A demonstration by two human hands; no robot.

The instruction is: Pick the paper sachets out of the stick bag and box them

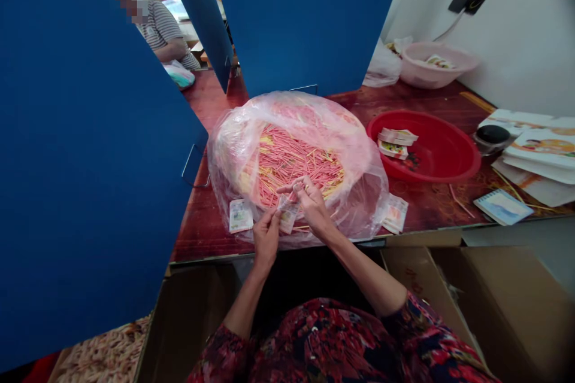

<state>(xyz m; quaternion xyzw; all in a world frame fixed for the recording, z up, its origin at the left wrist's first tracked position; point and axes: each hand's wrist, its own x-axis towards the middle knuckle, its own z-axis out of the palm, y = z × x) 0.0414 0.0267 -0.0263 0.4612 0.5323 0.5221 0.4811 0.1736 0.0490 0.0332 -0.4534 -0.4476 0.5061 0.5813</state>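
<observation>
A large clear plastic bag [363, 191] lies open on the dark red table [193, 233], full of thin pink and yellow sticks [291, 158]. Over its near edge, my left hand [266, 233] pinches a small clear printed packet [287, 215] by its left side. My right hand [312, 206] is at the top of that packet, its fingers closed near the opening with something pinkish between them, too small to make out. One printed packet [241, 216] lies left of the bag, and more packets [395, 214] lie at its right.
Right of the bag stands a red basin [444, 149] with stacked packets; behind it is a pink basin [435, 72]. A notebook [503, 206], a dark-lidded jar [493, 134] and printed sheets [545, 143] lie further right. Blue panels [309, 18] enclose the table. Beyond them sits a person in stripes [164, 27].
</observation>
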